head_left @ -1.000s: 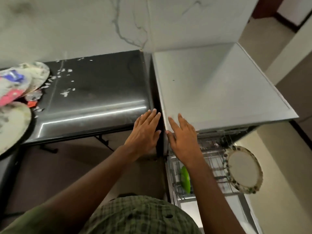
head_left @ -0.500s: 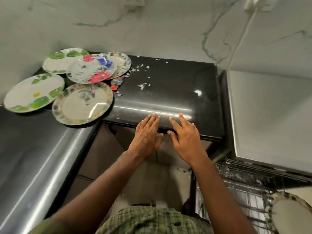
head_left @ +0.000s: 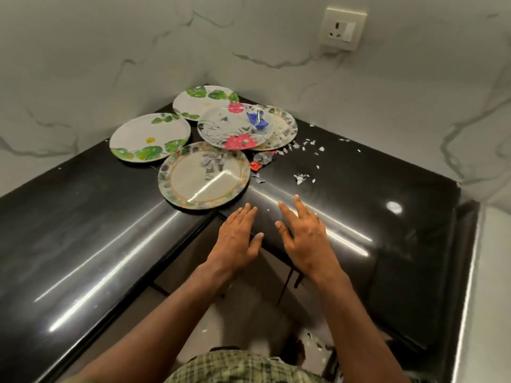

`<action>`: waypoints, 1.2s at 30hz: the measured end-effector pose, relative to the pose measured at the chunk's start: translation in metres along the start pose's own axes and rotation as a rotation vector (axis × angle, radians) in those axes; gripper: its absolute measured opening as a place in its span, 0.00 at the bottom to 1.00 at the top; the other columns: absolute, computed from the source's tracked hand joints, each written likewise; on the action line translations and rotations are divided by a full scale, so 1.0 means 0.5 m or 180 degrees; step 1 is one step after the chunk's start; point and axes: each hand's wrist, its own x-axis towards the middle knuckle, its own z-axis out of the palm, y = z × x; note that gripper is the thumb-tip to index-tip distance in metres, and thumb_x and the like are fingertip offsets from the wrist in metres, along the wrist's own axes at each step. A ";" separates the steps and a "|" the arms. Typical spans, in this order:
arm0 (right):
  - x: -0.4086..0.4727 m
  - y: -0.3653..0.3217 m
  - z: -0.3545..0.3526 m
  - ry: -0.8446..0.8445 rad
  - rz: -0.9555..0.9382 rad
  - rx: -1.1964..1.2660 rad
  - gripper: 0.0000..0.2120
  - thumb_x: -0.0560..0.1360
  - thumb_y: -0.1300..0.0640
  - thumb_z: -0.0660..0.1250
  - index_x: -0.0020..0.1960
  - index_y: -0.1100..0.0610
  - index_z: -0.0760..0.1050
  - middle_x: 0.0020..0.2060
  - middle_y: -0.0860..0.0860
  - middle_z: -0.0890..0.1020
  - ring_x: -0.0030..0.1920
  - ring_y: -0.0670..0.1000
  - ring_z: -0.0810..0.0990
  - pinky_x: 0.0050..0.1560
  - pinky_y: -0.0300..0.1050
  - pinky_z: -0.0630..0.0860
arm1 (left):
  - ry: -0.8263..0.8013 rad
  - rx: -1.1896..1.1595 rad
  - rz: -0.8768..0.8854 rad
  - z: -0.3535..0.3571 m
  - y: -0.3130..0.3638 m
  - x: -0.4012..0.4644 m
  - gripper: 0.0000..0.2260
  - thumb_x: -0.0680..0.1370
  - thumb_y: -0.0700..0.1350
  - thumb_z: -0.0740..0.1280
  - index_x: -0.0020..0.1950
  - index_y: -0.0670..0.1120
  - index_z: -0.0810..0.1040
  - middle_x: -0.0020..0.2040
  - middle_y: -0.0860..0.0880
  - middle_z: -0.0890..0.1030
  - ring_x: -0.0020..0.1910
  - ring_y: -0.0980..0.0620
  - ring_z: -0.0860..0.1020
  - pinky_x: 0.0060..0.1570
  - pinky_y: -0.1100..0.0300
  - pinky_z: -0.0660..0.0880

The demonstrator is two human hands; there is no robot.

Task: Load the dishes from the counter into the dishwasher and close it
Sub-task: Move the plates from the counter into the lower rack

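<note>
- Our left hand [head_left: 238, 239] is stretched forward, palm down, fingers straight and close together, holding nothing; it hangs over the inner corner edge of the black counter [head_left: 83, 230].
- Our right hand [head_left: 302, 233] is just beside it, also palm down, fingers straight and slightly spread, thumb pointing toward the left hand, gripping nothing. We cannot tell whether either hand touches the counter surface.
- Nearest the hands, just beyond the left fingertips, lies a plate with a patterned rim [head_left: 204, 175], flat on the counter and jutting slightly over the corner edge; scraps of torn paper sit on it.
- To its left lies a white plate with green leaves and a yellow spot [head_left: 150, 137], flat, its rim touching or nearly touching the patterned one.
- Behind these, a plate with red flowers [head_left: 232, 128] rests on top of another patterned plate [head_left: 284, 128], with a blue wrapper [head_left: 257, 120] on it.
- Deepest in the corner is a second green-leaf plate [head_left: 203, 100], partly under the red-flower plate.
- Small white scraps [head_left: 300, 178] and a red wrapper [head_left: 255, 165] are scattered on the counter to the right of the plates.
- The marbled wall [head_left: 110, 51] meets the counter on two sides, with a socket [head_left: 343, 28] up at the right.
- A pale surface [head_left: 495, 272] borders the counter at the far right.
- Our checked shirt [head_left: 237, 367] fills the bottom edge.
</note>
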 end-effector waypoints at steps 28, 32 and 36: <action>0.292 0.012 0.081 -0.1683 -0.0069 -0.0163 0.30 0.85 0.39 0.56 0.84 0.43 0.54 0.84 0.53 0.55 0.82 0.58 0.59 0.79 0.57 0.60 | -0.0242 0.0416 -0.1185 -0.012 -0.113 0.167 0.32 0.82 0.55 0.66 0.82 0.45 0.61 0.82 0.43 0.62 0.80 0.43 0.63 0.79 0.49 0.61; 0.332 -0.014 0.108 -0.1839 0.0037 -0.0562 0.32 0.85 0.40 0.56 0.85 0.46 0.50 0.83 0.57 0.57 0.79 0.65 0.64 0.76 0.62 0.65 | -0.0543 0.0783 -0.1082 -0.014 -0.137 0.194 0.33 0.83 0.56 0.64 0.84 0.44 0.58 0.83 0.42 0.60 0.82 0.45 0.60 0.80 0.51 0.58; 0.358 -0.031 0.128 -0.1887 0.0005 -0.0839 0.34 0.85 0.42 0.58 0.84 0.44 0.44 0.77 0.65 0.67 0.72 0.70 0.72 0.68 0.65 0.74 | -0.0846 0.0967 -0.1081 -0.007 -0.148 0.209 0.35 0.84 0.57 0.63 0.85 0.44 0.54 0.84 0.43 0.57 0.83 0.45 0.57 0.81 0.49 0.56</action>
